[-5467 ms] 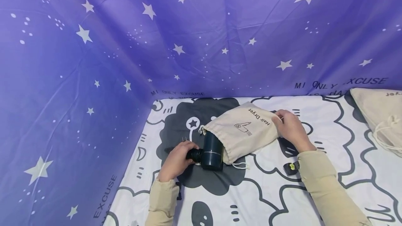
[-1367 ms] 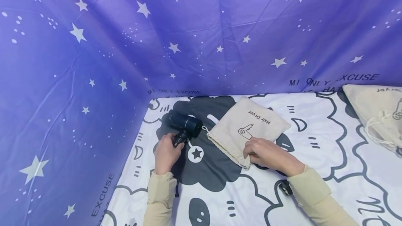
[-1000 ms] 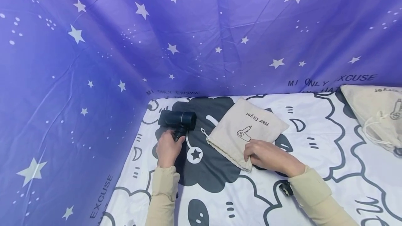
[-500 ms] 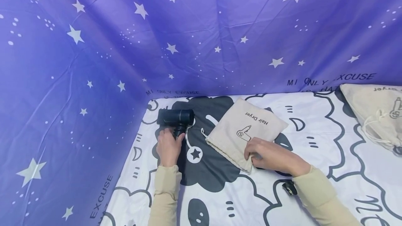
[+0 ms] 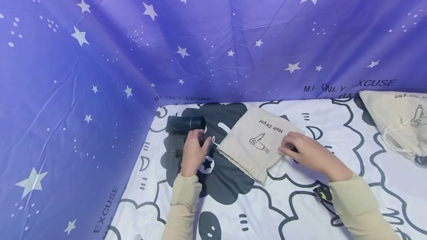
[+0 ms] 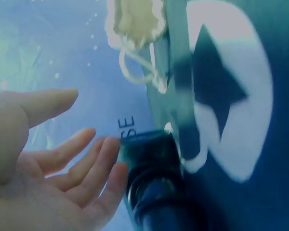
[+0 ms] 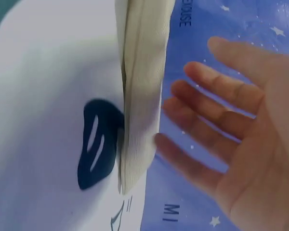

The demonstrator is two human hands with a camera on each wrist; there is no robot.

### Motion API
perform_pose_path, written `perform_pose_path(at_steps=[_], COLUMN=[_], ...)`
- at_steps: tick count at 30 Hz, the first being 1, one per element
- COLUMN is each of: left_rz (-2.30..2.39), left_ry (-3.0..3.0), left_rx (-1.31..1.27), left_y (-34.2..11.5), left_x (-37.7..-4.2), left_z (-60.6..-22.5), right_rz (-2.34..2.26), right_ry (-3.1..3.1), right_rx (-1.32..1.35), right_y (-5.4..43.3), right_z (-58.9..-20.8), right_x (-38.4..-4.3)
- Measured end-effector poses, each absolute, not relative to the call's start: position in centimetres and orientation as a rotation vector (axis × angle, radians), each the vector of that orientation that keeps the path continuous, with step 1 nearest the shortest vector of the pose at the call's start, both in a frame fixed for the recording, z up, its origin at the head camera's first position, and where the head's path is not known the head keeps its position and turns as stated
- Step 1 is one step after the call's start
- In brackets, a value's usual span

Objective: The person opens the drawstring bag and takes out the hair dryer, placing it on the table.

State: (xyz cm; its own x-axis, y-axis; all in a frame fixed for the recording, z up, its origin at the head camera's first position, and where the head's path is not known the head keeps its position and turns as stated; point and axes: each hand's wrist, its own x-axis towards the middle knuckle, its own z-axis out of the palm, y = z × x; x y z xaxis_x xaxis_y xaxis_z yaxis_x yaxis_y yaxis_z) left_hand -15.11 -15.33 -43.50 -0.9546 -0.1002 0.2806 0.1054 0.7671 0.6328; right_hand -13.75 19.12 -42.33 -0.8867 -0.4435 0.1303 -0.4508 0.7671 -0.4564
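Observation:
A dark hair dryer [image 5: 186, 123] lies on the patterned cloth at the back left, its handle partly hidden behind my left hand [image 5: 194, 153]. That hand is empty, with fingers loosely spread just beside the dryer in the left wrist view. The beige cloth bag [image 5: 255, 140], printed "Hair Dryer", lies flat in the middle with its open mouth toward the front left. My right hand [image 5: 308, 155] hovers at the bag's right side, fingers relaxed and holding nothing; the right wrist view shows the bag's edge [image 7: 142, 106] close to the fingertips.
Another beige drawstring bag [image 5: 397, 125] lies at the far right, its cord loose on top. A plug [image 5: 177, 153] shows left of my left hand. Purple star-printed curtains [image 5: 233, 47] rise behind and to the left of the cloth surface [image 5: 253, 210].
The dryer came out of the bag and was set down at the left. My left hand has let go of it; my right hand has released the bag's front corner and moved right.

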Motion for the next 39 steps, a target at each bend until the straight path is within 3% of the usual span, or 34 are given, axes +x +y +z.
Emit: perform_pose_path(at_steps=[9,17,39], left_rz=[-1.079,-1.086,-0.977], left_ry=[-2.753,-2.837,-2.871], left_rx=[-0.128,-0.177,-0.188], left_y=[-13.6,-12.8,-14.7], left_x=[-15.1,-14.9,-12.6], left_z=[-44.1,-44.6,-42.9], right_rz=[0.647,0.729,0.824], right_ry=[-3.195,-3.160,-2.902], right_rx=[0.329,0.148,0.288], right_y=[20.4,19.7,16.7], right_z=[-43.0,-43.8,-42.9], right_x=[-14.2,-14.9,-17.2])
